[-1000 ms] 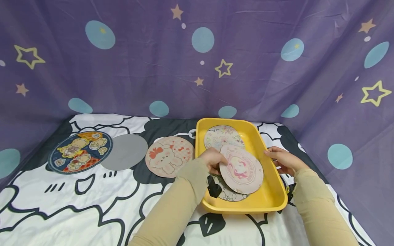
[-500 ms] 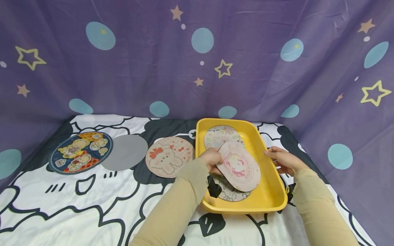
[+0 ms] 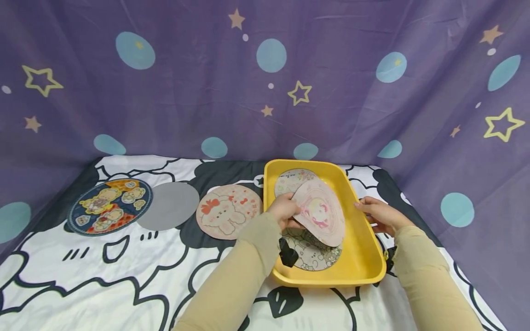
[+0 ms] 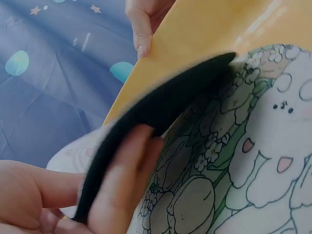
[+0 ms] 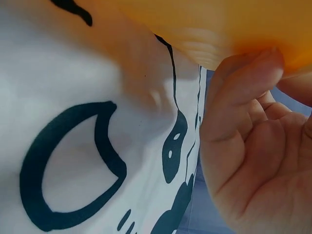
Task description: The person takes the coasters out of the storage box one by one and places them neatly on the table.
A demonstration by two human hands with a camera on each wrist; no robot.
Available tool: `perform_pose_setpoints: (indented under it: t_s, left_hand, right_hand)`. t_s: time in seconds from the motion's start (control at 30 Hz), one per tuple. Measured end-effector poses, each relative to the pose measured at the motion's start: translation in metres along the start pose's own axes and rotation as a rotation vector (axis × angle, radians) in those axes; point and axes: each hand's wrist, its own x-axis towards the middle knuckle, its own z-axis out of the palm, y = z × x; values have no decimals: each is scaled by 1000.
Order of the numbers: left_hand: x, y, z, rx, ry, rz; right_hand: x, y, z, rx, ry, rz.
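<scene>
My left hand (image 3: 285,212) pinches the left edge of a pink round mat (image 3: 322,216), thumb on its printed face and fingers beneath. The mat bends upward, and its dark underside (image 4: 146,114) shows in the left wrist view. Below it, a round mat with line-drawn animals and flowers (image 3: 314,257) lies in a yellow tray (image 3: 366,271). A pale, colourfully drawn round mat (image 3: 290,180) lies at the tray's far end, partly covered by the pink one. My right hand (image 3: 383,216) holds the tray's right rim, with fingers against its outer side (image 5: 258,73).
Left of the tray, a round mat with a red-bowed bunny (image 3: 227,212) lies on the black-and-white cloth (image 3: 165,285). Farther left are a plain grey disc (image 3: 169,207) and a blue-and-orange bear mat (image 3: 109,207), overlapping it. A purple curtain (image 3: 198,92) hangs behind.
The pink mat has been lifted and bent, shifting slightly up and left, uncovering more of the line-drawn mat below. The right hand has stayed at the tray rim.
</scene>
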Motion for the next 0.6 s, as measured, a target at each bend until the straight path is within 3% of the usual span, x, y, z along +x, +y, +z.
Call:
perform_pose_setpoints:
  t_s: [0.27, 0.6]
  left_hand:
    - [-9, 7, 6, -49, 26, 81]
    - [-12, 16, 10, -79, 43, 118]
  right_hand:
    - [1, -1, 2, -28, 27, 8]
    - [0, -2, 3, -35, 38, 14]
